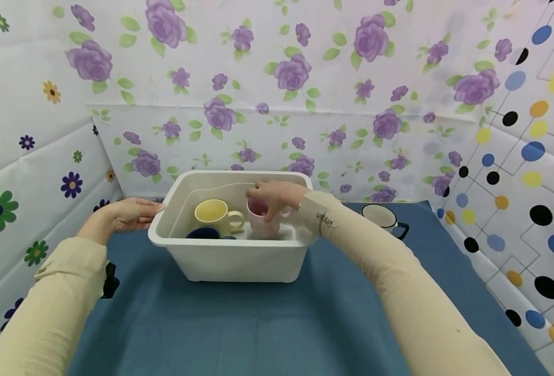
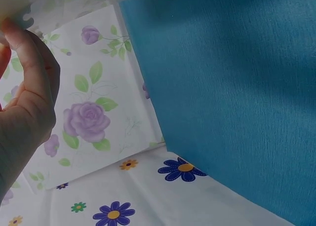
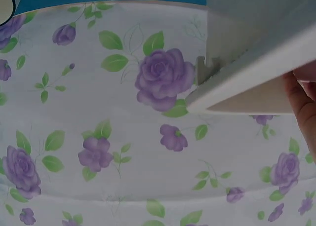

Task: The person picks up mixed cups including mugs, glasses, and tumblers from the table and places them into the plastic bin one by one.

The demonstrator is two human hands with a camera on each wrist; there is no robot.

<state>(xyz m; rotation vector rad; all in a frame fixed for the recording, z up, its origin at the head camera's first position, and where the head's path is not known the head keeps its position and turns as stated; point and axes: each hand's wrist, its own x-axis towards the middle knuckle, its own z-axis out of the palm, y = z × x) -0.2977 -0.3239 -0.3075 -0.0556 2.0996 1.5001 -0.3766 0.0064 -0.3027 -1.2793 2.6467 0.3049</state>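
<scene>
A white plastic basin sits on the blue cloth with several mugs inside. At its left end, my left hand holds the rim between thumb and fingers; in the left wrist view, the fingertips of this left hand meet the pale plastic. My right hand reaches over the right side into the basin and grips a pink mug near its top. Left of that mug stands a yellow mug with its handle to the right. A dark blue round thing shows partly behind the front wall.
Right of the basin, partly behind my right forearm, stands a white mug with a black rim and dark handle. Blue cloth covers the table. Flowered sheeting hangs behind, and dotted sheeting borders the right side.
</scene>
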